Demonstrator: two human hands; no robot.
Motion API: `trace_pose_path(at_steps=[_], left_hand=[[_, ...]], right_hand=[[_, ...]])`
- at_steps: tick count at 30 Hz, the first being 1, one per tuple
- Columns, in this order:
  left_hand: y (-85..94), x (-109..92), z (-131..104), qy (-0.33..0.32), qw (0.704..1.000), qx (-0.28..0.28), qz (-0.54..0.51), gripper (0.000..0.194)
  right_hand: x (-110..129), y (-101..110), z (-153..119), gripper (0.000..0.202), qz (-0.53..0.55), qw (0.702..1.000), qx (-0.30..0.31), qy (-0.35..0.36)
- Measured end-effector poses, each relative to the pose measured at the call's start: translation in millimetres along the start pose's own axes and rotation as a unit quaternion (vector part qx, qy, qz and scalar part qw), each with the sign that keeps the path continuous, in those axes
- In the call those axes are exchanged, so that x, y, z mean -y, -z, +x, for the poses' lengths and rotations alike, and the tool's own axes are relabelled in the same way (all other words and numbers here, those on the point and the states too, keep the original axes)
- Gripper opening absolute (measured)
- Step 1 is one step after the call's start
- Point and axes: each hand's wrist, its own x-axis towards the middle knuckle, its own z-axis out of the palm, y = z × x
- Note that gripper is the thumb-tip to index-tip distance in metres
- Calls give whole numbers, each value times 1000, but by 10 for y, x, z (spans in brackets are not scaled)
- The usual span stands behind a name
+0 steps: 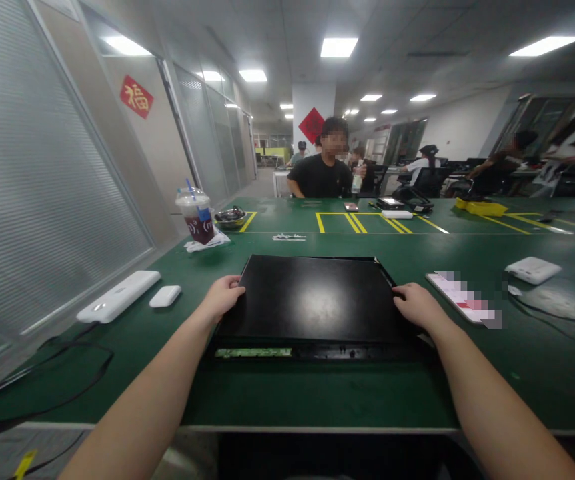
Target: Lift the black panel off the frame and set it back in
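Observation:
A flat black panel (312,300) with a glossy surface lies over a black frame (337,351) on the green table. Along the frame's near edge, a strip of green circuit board (253,352) shows at the left. My left hand (225,295) grips the panel's left edge, thumb on top and fingers partly hidden. At the right edge my right hand (414,305) holds the panel the same way, its fingertips hidden under the side.
Left on the green table (317,400) are a drink cup (200,223), a metal bowl (231,217), a white power bank (120,295) and a small white case (165,296). A phone (462,300) and white box (533,269) lie right. A person (320,177) sits opposite.

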Motion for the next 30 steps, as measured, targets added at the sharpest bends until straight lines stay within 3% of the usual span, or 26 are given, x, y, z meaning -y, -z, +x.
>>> trace_pose_path(at_steps=[7, 14, 19, 24, 30], left_hand=[[-25, -88, -67, 51, 996, 2, -72, 31], [55, -46, -10, 31, 997, -18, -75, 29], [113, 25, 44, 22, 999, -29, 13, 40], [61, 44, 47, -18, 990, -67, 121, 24], [46, 65, 61, -75, 988, -66, 121, 39]], right_hand=[[-20, -24, 34, 41, 6, 1000, -1, -5], [-22, -15, 33, 42, 6, 1000, 8, 2], [-19, -17, 36, 42, -1, 1000, 9, 3], [-9, -13, 27, 41, 4, 1000, 1, -2], [-13, -13, 24, 42, 4, 1000, 5, -7]])
